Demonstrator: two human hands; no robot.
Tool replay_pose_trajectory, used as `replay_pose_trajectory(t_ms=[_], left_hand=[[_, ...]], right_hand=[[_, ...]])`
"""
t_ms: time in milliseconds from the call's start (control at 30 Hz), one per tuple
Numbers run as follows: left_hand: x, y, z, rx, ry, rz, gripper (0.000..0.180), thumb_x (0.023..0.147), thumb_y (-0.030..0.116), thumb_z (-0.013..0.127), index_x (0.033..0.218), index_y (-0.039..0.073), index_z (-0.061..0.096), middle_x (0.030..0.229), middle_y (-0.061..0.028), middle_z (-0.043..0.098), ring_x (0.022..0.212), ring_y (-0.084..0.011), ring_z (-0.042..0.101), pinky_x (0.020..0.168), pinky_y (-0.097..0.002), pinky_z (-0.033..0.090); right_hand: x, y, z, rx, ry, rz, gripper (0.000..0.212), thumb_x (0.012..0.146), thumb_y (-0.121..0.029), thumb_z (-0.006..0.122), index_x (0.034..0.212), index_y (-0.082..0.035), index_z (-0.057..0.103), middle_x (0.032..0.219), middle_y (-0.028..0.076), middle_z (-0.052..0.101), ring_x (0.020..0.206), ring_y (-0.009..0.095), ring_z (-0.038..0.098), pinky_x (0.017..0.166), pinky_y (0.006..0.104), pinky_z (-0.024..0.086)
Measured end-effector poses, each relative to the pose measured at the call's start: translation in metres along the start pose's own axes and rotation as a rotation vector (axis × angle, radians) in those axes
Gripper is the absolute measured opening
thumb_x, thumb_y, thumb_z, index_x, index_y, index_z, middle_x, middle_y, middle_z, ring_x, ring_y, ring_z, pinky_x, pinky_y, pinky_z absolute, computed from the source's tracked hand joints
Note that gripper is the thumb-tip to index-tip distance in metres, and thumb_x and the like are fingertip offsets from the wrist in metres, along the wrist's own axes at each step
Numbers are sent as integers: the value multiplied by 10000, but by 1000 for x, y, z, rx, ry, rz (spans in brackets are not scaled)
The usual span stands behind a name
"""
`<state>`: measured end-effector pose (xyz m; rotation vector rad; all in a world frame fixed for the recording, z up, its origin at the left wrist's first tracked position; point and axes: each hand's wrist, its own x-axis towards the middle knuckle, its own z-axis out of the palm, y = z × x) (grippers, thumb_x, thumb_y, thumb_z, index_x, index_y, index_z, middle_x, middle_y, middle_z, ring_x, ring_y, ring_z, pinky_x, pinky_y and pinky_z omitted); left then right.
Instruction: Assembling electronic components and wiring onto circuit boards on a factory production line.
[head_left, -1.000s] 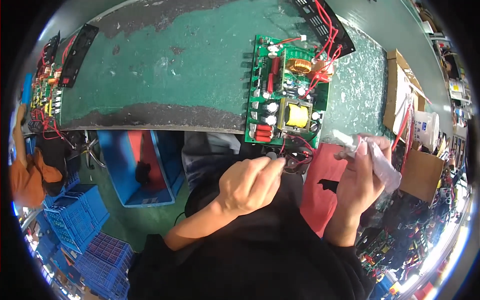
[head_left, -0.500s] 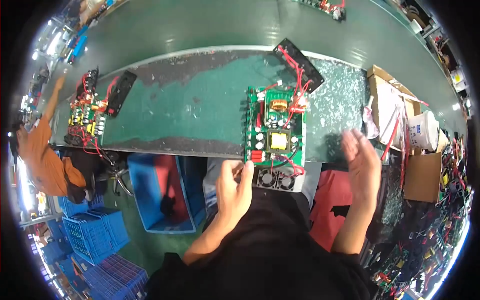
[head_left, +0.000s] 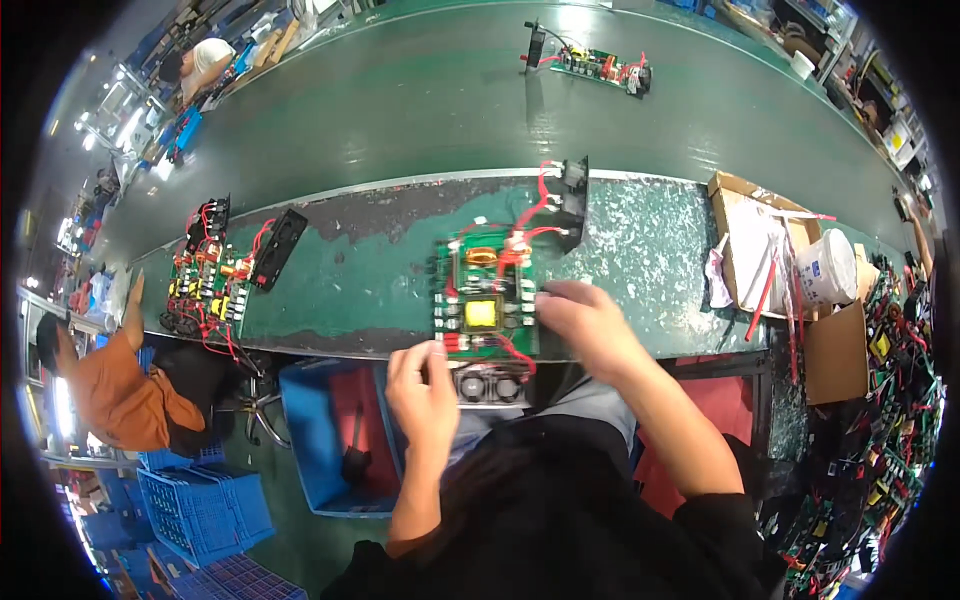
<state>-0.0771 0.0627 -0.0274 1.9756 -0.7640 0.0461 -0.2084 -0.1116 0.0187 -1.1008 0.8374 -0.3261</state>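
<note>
A green circuit board (head_left: pixel 483 287) with a yellow-wrapped transformer lies at the table's front edge. Its near end carries two small fans (head_left: pixel 490 386), which overhang the edge. Red wires join its far end to a black end panel (head_left: pixel 573 205) standing beyond it. My left hand (head_left: pixel 422 392) is at the near left corner of the board, fingers curled and thumb against the corner. At the right edge, my right hand (head_left: pixel 588 325) has its fingers bent together on the board's side; its fingertips are partly hidden and slightly blurred.
More wired boards (head_left: pixel 205 285) with a black panel (head_left: pixel 280 248) lie at the left. Another board (head_left: pixel 603 68) is on the green conveyor (head_left: pixel 400 110). A cardboard box (head_left: pixel 735 235) and white tub (head_left: pixel 828 265) stand right. Below are a blue bin (head_left: pixel 345 505) and, left, a person (head_left: pixel 130 385).
My right hand has come in from the right onto the board's edge. The board has shifted left with my left hand at its corner, and its black panel has turned more upright.
</note>
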Motion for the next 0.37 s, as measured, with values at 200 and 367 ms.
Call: replay_pose_trajectory(t_ms=[200,367], left_hand=[[62,-80,-60,-199,231,-315,217,937,180,660,955,-31,709,809,11,637,745,-64,527,699,-232,438],[121,-132,-108,-20,470,-242,262,940,211,639,1007,-34,705,865,-34,667,757,-116,571,734,-260,469]], right_hand=[[65,5,105,-104,-209,-13,576,798,-124,688,1252,165,482,1077,185,653,975,228,626,845,323,500],[101,2,186,-59,-333,14,656,778,-140,708,1304,148,442,1059,208,644,999,238,619,896,374,491]])
